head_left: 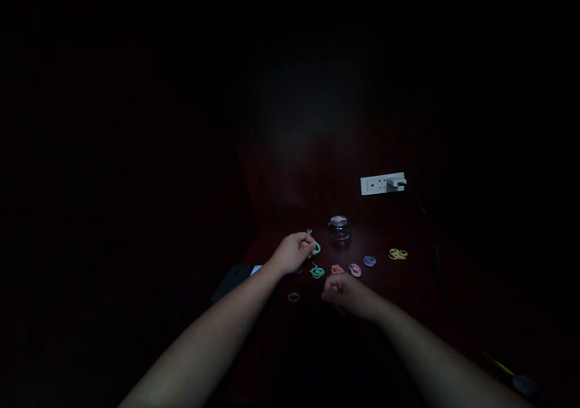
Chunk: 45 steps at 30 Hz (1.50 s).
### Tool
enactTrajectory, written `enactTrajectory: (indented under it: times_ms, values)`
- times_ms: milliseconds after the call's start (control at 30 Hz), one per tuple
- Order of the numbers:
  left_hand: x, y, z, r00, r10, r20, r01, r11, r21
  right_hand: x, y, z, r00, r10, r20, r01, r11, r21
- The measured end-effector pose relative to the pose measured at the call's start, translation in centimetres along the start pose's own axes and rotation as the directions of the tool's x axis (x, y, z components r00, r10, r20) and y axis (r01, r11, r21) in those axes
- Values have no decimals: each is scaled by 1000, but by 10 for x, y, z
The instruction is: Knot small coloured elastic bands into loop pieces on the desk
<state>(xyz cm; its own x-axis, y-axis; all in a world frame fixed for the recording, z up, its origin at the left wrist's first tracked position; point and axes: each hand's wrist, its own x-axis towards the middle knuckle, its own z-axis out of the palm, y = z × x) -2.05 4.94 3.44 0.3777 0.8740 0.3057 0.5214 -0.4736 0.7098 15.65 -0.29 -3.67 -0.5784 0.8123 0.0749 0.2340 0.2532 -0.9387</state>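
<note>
My left hand (295, 252) pinches a mint-green hair tie (316, 248) between thumb and fingers, above the dark table. Just below it lies a small pile of green hair ties (318, 272). My right hand (339, 290) is curled closed in front of an orange pile of hair ties (336, 269); whether anything is in its fingers is hidden. To the right sit a pink pile (355, 269), a purple pile (370, 261) and a yellow pile (397, 254). A single dark ring-shaped tie (293, 297) lies nearer to me.
A clear lidded jar (339, 229) stands at the back by the wall. A socket plate (382, 184) holds a plugged-in charger with a dark cable running down the right. Left of my left forearm lies a dark flat object (232, 280). The surroundings are very dark.
</note>
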Motion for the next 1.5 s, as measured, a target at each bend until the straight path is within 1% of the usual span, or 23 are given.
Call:
enactTrajectory:
  times_ms: [33, 100, 133, 167, 200, 233, 300, 400, 467, 600, 667, 767, 867, 1000, 1167, 1267, 1400, 1500]
  values:
    - [-16, 8, 8, 1000, -9, -12, 8, 996, -85, -2, -1, 0, 1000, -24, -11, 24, 999, 43]
    - [-43, 19, 25, 996, -55, -70, 40, 979, -198, -6, -3, -1, 989, -82, -120, 96, 988, 118]
    - [-53, 22, 33, 991, -77, -107, 51, 972, -231, -9, -3, -1, 970, -110, -217, 146, 977, 157]
    - [-60, 24, 42, 985, -102, -139, 63, 964, -258, -12, -3, -1, 940, -141, -312, 202, 964, 173]
    - [-65, 25, 51, 978, -124, -166, 74, 957, -280, -15, -3, -1, 913, -173, -370, 249, 954, 166]
    - [-68, 26, 59, 973, -142, -184, 83, 952, -295, -19, -3, -1, 887, -206, -413, 284, 949, 136]
    - [-69, 27, 75, 966, -155, -209, 84, 946, -312, -26, -3, 0, 856, -259, -448, 307, 951, 37]
    - [-66, 27, 92, 962, -134, -240, 52, 947, -317, -37, -5, 1, 830, -287, -478, 268, 957, -111]
    - [-66, 25, 99, 962, -106, -253, 27, 954, -299, -41, -7, 1, 819, -283, -499, 234, 959, -159]
    - [-70, 18, 102, 962, -25, -273, -37, 975, -220, -44, -12, 0, 824, -272, -497, 212, 962, -174]
    - [-72, 16, 101, 962, 2, -272, -65, 973, -222, -43, -12, -2, 831, -260, -491, 207, 965, -159]
    - [-74, 15, 99, 964, 24, -263, -93, 963, -253, -41, -9, -6, 845, -211, -491, 183, 977, -106]
    - [-75, 15, 97, 966, 51, -255, -113, 965, -237, -39, -6, -10, 847, -176, -502, 175, 983, -49]
    - [-76, 15, 96, 969, 83, -233, -128, 974, -187, -38, -1, -13, 846, -169, -507, 199, 980, 5]
    - [-76, 15, 97, 970, 108, -218, -153, 967, -205, -37, 2, -13, 856, -151, -494, 191, 981, 31]
    - [-76, 14, 98, 971, 104, -214, -146, 971, -189, -40, 0, -12, 858, -167, -486, 180, 983, -21]
    - [-75, 14, 97, 963, 88, -253, -131, 979, -159, -44, -5, -10, 856, -240, -457, 194, 970, -145]
    - [-75, 14, 96, 954, 84, -288, -134, 978, -160, -45, -5, -9, 868, -260, -424, 202, 963, -177]
